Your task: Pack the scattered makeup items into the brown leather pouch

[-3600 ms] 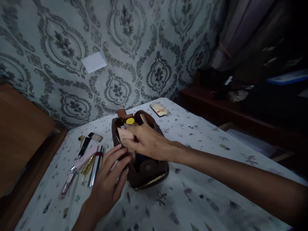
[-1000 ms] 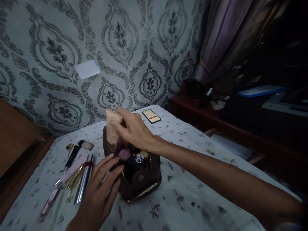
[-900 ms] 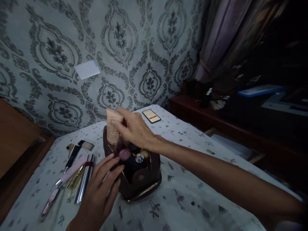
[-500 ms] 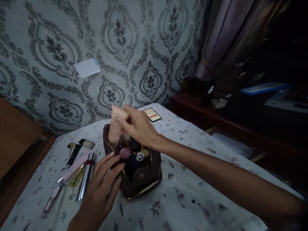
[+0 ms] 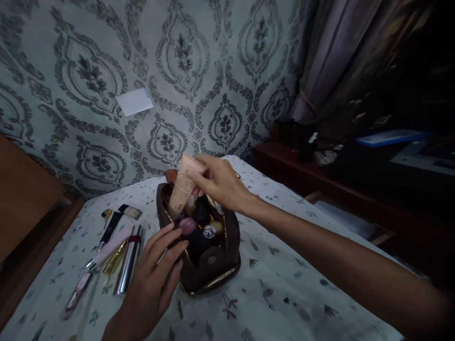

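A dark brown cosmetic bag [image 5: 232,232] stands unzipped on the bedspread, filled with several small items. Among them are a mauve rounded item [image 5: 187,226], a clear faceted cap [image 5: 209,231] and dark containers. My right hand [image 5: 222,182] pinches the upper end of a beige squeeze tube [image 5: 182,189] between thumb and fingers; the tube leans, its lower end inside the bag's far left part. My left hand [image 5: 152,270] lies against the bag's left rim, its fingers stretched out and touching the edge, nothing held.
Left of the bag lie a silver tube with a red band [image 5: 128,260], a yellow vial [image 5: 114,258], a pink tube [image 5: 113,244], a black tube [image 5: 111,229] and a small bottle [image 5: 130,210]. A patterned wall rises behind; an open drawer [image 5: 348,220] is at right.
My right hand has shifted slightly right with the beige tube, which now tilts more. The phone behind is mostly hidden by the hand. My left hand keeps its place at the rim.
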Tool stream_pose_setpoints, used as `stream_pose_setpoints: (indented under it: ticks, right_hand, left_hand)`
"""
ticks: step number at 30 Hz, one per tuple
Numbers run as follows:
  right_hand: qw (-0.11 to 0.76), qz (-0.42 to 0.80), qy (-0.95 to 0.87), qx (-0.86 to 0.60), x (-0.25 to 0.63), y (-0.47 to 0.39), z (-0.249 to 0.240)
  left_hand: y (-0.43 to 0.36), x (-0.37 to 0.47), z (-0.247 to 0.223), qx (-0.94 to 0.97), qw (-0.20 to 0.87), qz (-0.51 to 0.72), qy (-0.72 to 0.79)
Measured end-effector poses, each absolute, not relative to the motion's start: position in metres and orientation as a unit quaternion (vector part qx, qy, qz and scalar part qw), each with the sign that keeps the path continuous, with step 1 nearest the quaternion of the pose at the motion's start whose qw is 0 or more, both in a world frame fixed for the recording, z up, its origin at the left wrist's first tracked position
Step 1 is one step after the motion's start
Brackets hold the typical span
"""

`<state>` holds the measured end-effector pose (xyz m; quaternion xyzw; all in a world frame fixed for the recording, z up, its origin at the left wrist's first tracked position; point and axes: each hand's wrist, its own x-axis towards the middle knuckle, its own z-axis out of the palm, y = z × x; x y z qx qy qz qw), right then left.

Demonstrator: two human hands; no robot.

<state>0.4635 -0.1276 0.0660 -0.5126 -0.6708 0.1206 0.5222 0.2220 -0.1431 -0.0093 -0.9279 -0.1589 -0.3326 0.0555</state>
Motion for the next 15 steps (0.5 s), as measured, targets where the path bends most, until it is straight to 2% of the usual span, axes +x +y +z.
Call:
stream_pose_setpoints:
  ticks: [5, 11, 15]
  right_hand:
    - [0.516, 0.004, -0.678, -0.523, 0.470, -0.142, 0.085]
    - [0.457, -0.019, -0.714, -0.530, 0.470, -0.146, 0.083]
    - [0.447, -0.028, -0.721, -0.529, 0.469, -0.144, 0.080]
  left_hand:
    - [-0.143, 0.222, -0.009, -0.929, 0.046, -0.333, -0.154]
    - [-0.143, 0.221, -0.011, -0.929, 0.023, -0.333, -0.161]
    - [-0.144, 0.219, -0.012, -0.932, 0.027, -0.326, -0.159]
